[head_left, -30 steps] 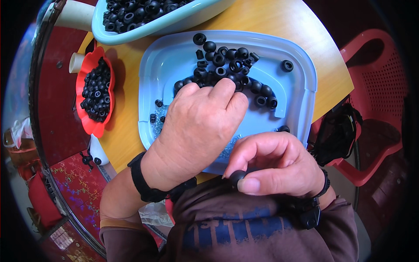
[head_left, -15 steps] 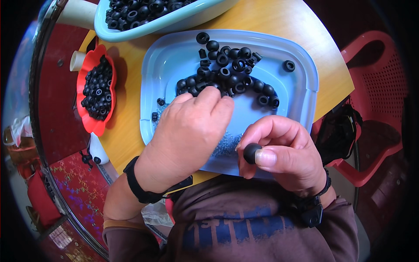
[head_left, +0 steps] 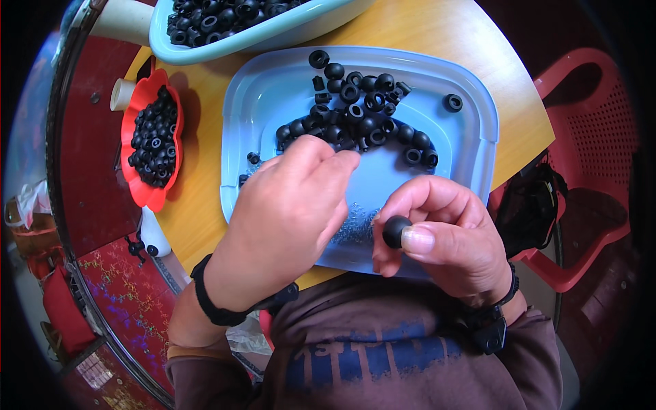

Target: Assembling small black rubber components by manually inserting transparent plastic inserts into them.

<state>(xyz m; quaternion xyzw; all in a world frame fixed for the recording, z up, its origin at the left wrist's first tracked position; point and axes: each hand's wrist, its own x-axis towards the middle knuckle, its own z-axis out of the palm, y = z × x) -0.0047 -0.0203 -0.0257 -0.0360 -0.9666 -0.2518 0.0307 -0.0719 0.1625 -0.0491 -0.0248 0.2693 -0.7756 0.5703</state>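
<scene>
My right hand [head_left: 441, 239] pinches a round, matte black rubber cap [head_left: 396, 231] between thumb and fingers, over the near right part of a pale blue plastic tray [head_left: 471, 160]. At the near edge of a pile of black rubber caps [head_left: 366, 126] in that tray is my left hand [head_left: 287, 195], knuckles up and fingers curled together. Its fingertips are mostly hidden, so I cannot make out what they hold. Some caps in the pile show ring-shaped openings, others smooth domes. Small black plug-like pieces [head_left: 318, 83] lie among them.
A red scalloped bowl [head_left: 154, 198] of small black parts stands left of the tray. At the far side sits a light blue basin [head_left: 273, 37] heaped with black caps. Fine clear bits [head_left: 355, 225] lie on the tray. A red plastic chair [head_left: 588, 116] stands to the right.
My left hand has turned and drawn slightly back and left, its fingers bunched closer. The right hand keeps its hold on the cap with almost no movement.
</scene>
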